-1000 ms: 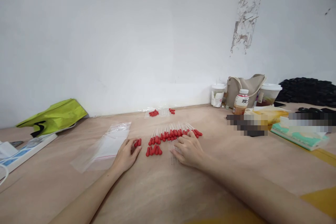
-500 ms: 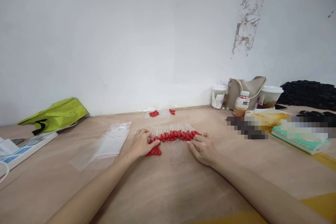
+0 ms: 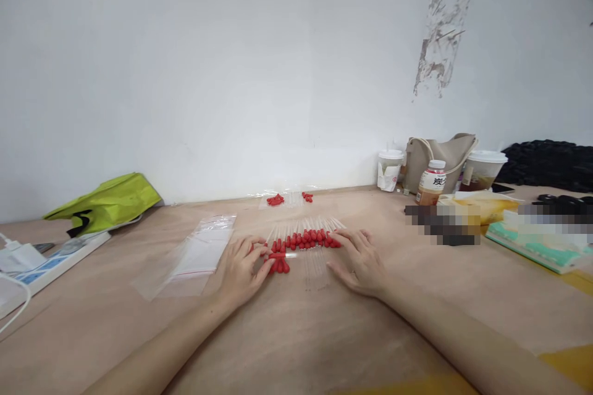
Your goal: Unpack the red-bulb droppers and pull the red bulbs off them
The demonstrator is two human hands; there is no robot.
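Note:
A row of glass droppers with red rubber bulbs (image 3: pixel 306 237) lies on the brown-covered table, thin clear tubes pointing away. My left hand (image 3: pixel 245 265) is closed at the row's left end, thumb and fingers pinching one dropper (image 3: pixel 282 255) that lies crosswise with its pale tube to the right. Below it a small cluster of red bulbs (image 3: pixel 280 266) shows, partly hidden by the thumb. My right hand (image 3: pixel 364 259) rests at the right end, fingers stretched out and fingertips touching the last bulbs. Several clear thin tubes (image 3: pixel 315 271) point toward me from the row's middle.
Clear zip bags (image 3: pixel 208 250) lie to the left, near a power strip (image 3: pixel 60 268) and a lime-green bag (image 3: pixel 111 200). More red bulbs (image 3: pixel 275 200) sit in plastic by the wall. At right stand a bottle (image 3: pixel 432 184), lidded cups (image 3: pixel 390 170) and a beige bag (image 3: pixel 440 160).
One dropper now lies crosswise in my left hand's pinch. My right hand's fingers have straightened over the row's right end, covering bulbs there. The view has shifted slightly.

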